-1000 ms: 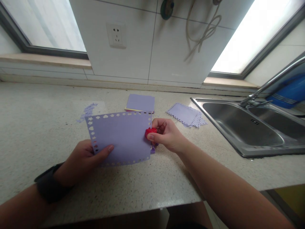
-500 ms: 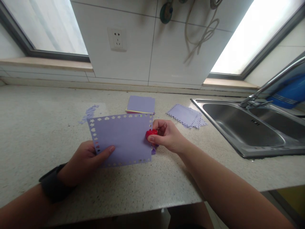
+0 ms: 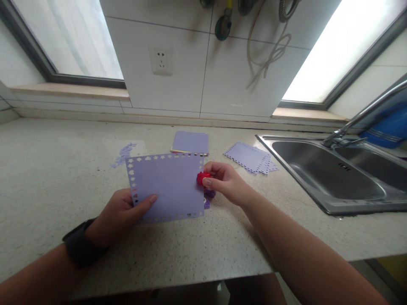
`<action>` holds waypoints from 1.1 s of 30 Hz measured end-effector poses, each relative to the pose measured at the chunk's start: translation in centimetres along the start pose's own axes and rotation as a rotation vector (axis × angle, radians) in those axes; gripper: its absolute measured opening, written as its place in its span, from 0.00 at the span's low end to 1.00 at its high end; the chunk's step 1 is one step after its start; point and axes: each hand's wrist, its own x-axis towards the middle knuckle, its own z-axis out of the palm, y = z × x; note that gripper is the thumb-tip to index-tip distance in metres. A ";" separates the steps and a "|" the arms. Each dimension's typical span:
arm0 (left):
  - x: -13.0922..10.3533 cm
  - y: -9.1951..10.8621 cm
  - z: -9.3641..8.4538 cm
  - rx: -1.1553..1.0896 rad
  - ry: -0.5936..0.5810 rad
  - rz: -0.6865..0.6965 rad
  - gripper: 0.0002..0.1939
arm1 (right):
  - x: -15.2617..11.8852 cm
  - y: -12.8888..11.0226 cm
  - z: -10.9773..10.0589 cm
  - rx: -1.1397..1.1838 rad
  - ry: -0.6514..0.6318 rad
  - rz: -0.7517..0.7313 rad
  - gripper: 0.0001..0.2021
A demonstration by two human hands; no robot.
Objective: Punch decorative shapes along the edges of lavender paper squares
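A purple sheet of paper (image 3: 171, 182) is held up above the counter, with small shaped holes along its left, top and bottom edges and a few high on the right edge. My left hand (image 3: 127, 209) grips its lower left, thumb across the front and fingers hidden behind. My right hand (image 3: 225, 182) is closed on a red craft punch (image 3: 202, 178), which sits over the middle of the sheet's right edge. Just below, a purple punch (image 3: 208, 199) shows partly behind the sheet; whether it lies on the counter I cannot tell.
A stack of uncut paper (image 3: 190, 142) lies behind the sheet. Punched purple sheets (image 3: 246, 155) are fanned out near the steel sink (image 3: 295, 173) on the right. Purple paper scraps (image 3: 125, 153) lie at the back left. A power socket (image 3: 161, 60) is on the tiled wall.
The view has tilted up slightly and shifted left. Both hands keep their grips, and the red punch remains at the sheet's right edge. More of the purple punch shows now.
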 end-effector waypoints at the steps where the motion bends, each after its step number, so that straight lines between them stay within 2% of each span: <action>1: 0.0 0.0 0.0 -0.004 -0.003 -0.005 0.10 | 0.0 0.0 0.0 -0.009 0.008 -0.001 0.18; 12: 0.0 -0.2 0.0 -0.008 0.004 -0.029 0.14 | 0.0 0.2 -0.3 -0.023 0.033 -0.024 0.17; 21: -0.1 0.3 0.0 -0.018 -0.011 -0.042 0.10 | 0.2 0.3 0.2 0.019 0.063 0.014 0.18; 33: -0.2 -0.1 -0.1 -0.059 0.003 -0.073 0.14 | 0.3 0.2 0.5 0.027 0.103 0.011 0.16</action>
